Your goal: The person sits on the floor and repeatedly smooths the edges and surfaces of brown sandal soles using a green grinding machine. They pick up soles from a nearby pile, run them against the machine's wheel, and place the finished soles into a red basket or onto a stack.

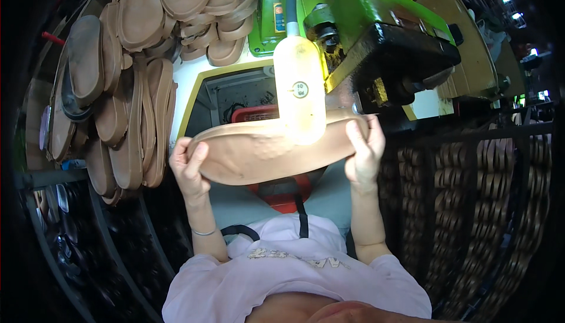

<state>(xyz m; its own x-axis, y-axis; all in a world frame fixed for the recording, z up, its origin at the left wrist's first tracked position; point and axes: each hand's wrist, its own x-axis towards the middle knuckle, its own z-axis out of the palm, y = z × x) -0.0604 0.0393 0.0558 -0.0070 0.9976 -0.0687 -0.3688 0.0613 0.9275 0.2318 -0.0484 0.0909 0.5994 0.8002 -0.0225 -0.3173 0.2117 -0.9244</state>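
A tan shoe sole (253, 155) is stretched sideways between my two hands, its broad face turned up toward me. My left hand (190, 167) grips one end, thumb on top and fingers behind. At the opposite end my right hand (366, 149) pinches the sole the same way. A bright lamp (300, 81) on a grey flexible neck hangs over the sole's middle and covers part of its far edge. Behind it stands a green machine (365, 5) with a black head (406, 58); its working end is close beyond my right hand.
Several tan soles (138, 14) lie heaped at the left and back left. A yellow-edged opening (206, 96) in the white table holds a red basket (250, 113). A cardboard box (471, 46) is at the right. Racks of soles (471, 187) stand at right.
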